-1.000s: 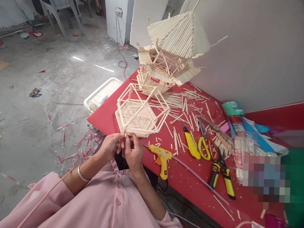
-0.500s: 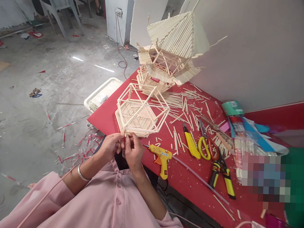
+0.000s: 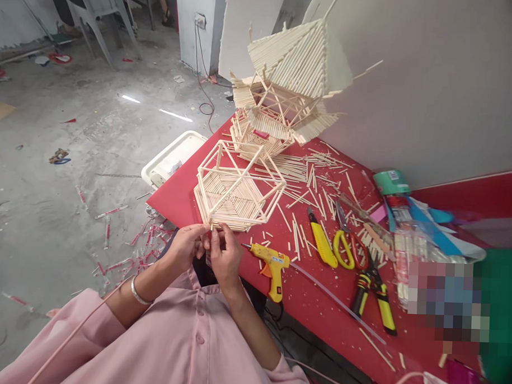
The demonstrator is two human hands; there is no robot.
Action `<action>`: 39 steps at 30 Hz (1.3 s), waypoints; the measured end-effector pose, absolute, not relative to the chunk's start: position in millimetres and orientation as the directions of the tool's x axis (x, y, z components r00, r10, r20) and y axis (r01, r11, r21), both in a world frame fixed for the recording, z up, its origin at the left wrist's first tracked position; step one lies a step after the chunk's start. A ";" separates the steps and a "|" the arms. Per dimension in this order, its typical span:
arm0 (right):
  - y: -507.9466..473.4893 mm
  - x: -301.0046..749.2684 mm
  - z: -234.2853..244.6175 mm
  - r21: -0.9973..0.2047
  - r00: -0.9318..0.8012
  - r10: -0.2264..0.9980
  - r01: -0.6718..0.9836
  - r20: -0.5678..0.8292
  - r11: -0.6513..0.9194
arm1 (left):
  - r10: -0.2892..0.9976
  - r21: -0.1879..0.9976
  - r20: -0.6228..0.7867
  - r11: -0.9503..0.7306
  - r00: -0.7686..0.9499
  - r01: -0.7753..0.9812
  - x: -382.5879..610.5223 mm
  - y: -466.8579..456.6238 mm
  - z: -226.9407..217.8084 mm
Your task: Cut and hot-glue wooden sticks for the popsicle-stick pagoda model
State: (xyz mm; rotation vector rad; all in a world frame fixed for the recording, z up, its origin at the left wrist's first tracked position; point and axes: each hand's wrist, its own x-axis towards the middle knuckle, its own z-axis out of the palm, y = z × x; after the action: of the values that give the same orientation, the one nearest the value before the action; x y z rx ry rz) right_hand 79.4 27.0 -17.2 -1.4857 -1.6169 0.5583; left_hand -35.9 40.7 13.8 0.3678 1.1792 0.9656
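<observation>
A hexagonal frame of pale wooden sticks [image 3: 240, 186] with a woven-looking stick floor sits at the red table's near left edge. At its near corner, my left hand [image 3: 190, 244] pinches with thumb and fingers closed. Right beside it, my right hand [image 3: 226, 255] is closed in a pinch at the same corner, its fingertips almost touching the left ones. A short stick end shows between them; the fingers hide the rest. Close to my right hand lies a yellow glue gun [image 3: 272, 266], its nozzle toward my fingers.
Behind the frame stands a tiered stick model with a sloped roof [image 3: 294, 61]. Loose sticks [image 3: 299, 167] cover much of the red table [image 3: 172, 197]. To the right lie a yellow cutter knife [image 3: 322, 245], scissors [image 3: 343, 248] and pliers [image 3: 372, 299]. Floor litter lies at left.
</observation>
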 end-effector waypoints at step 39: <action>27.3 78.5 -19.3 -0.796 0.080 0.946 0.564 0.315 0.217 | 0.796 0.694 -0.602 0.559 0.061 -0.454 -35.6 40.9 13.7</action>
State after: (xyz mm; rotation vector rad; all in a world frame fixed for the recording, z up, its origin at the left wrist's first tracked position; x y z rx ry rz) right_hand 78.5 27.3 -19.3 -1.4570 -1.5959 0.5359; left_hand -35.6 40.9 13.7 0.3615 1.1653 0.9767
